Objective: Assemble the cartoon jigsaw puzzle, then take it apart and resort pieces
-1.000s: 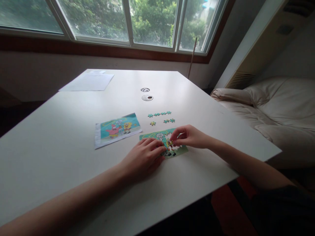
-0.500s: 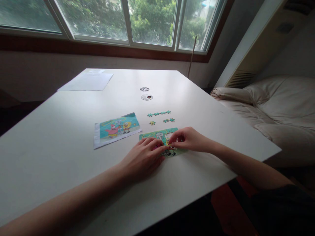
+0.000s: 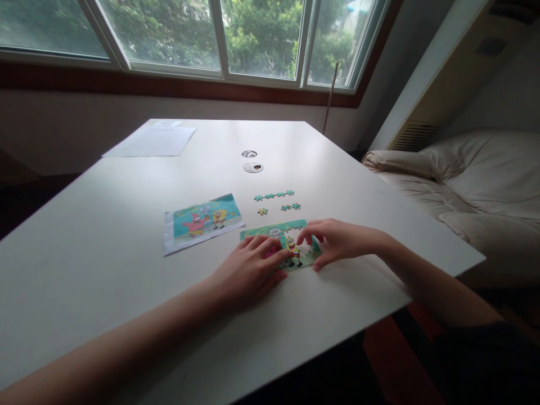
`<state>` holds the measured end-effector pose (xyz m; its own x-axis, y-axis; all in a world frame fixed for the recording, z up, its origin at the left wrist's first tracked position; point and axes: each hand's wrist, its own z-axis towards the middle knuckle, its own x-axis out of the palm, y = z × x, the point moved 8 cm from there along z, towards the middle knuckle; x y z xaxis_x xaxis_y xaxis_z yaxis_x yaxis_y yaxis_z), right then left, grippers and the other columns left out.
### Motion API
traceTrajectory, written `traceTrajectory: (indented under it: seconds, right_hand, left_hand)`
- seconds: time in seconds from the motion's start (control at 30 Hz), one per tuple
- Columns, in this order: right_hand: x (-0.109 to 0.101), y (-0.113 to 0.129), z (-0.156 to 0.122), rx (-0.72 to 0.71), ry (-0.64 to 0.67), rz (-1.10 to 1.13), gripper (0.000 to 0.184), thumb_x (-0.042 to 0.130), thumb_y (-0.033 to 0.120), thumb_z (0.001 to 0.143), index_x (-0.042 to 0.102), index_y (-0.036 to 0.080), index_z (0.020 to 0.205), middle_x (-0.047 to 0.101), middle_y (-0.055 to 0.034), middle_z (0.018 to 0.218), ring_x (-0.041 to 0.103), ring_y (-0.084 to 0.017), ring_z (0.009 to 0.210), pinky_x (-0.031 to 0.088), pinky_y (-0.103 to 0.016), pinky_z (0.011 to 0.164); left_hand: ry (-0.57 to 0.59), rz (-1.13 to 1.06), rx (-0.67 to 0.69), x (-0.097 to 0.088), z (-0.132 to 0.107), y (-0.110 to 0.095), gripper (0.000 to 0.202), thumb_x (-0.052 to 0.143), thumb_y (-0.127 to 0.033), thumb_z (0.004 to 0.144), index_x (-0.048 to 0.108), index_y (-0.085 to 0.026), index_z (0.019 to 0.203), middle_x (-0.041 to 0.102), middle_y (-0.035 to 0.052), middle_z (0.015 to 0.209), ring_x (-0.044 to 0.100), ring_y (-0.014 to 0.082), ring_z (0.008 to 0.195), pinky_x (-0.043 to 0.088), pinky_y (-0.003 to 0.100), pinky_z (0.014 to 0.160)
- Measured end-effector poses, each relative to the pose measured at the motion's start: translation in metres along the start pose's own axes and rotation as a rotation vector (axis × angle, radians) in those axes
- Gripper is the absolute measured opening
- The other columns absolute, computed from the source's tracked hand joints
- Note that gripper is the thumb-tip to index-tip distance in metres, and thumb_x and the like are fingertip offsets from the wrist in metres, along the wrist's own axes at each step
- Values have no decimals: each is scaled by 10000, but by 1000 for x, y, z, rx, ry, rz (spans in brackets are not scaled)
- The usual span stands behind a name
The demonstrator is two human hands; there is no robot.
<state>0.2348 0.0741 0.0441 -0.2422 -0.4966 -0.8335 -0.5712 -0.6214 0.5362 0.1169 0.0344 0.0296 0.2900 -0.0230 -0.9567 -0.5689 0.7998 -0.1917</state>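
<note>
A partly filled cartoon jigsaw puzzle [image 3: 291, 246] lies on the white table [image 3: 126, 225], with a pale gap in its right part. My left hand [image 3: 259, 256] rests over its left side, fingers stretched out and loosely spread, hiding much of the picture. At the puzzle's right edge is my right hand [image 3: 329, 239], thumb and fingers apart with nothing visible between them. Behind the puzzle, loose jigsaw pieces sit in two rows: several teal ones [image 3: 274, 196] in the farther row, and a yellowish piece [image 3: 262, 211] and a teal pair [image 3: 291, 207] nearer.
Left of the puzzle lies a printed picture sheet [image 3: 202, 222] with the cartoon characters. Two round discs [image 3: 253, 167] are farther back, and white paper [image 3: 152, 140] lies at the far left corner. A pale sofa [image 3: 464, 180] stands to the right, beyond the table edge.
My right hand has opened from a pinch over the yellow figure and drawn slightly right, uncovering that figure and the gap. My left hand stays on the puzzle.
</note>
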Motion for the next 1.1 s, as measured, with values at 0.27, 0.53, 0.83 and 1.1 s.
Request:
traceTrajectory:
  seconds: [0.27,0.53,0.83,1.1]
  right_hand:
    - [1,2,1,-7,-10,-45,325,696,323,693,611,199,981,578,-30,900,534,-138,786,410,-227,697]
    - [3,6,1,-56,-24,-69,245,669,296,730,661,189,950,590,-42,875,549,-132,762,426,-235,716]
    - [1,11,2,-86,-18,-47,232,659,287,740,682,186,947,611,-48,849,550,-120,724,427,-223,692]
    - [-10,-4,20,-107,-47,-24,229,589,337,794,659,161,922,611,-23,768,499,-85,629,402,-199,604]
  left_hand:
    - [28,14,-8,1,1,0,350,395,-370,888,472,-254,1210,505,87,1126,442,266,1005,365,440,850]
    - [20,19,-19,0,0,0,338,384,-365,894,484,-253,1196,508,84,1119,440,253,1003,361,417,853]
    - [17,24,-7,0,0,0,352,385,-353,891,468,-271,1223,506,81,1115,448,252,996,366,424,849]
    - [-7,12,-8,-1,-1,-2,366,398,-353,887,472,-262,1233,518,91,1097,454,262,998,380,440,845]
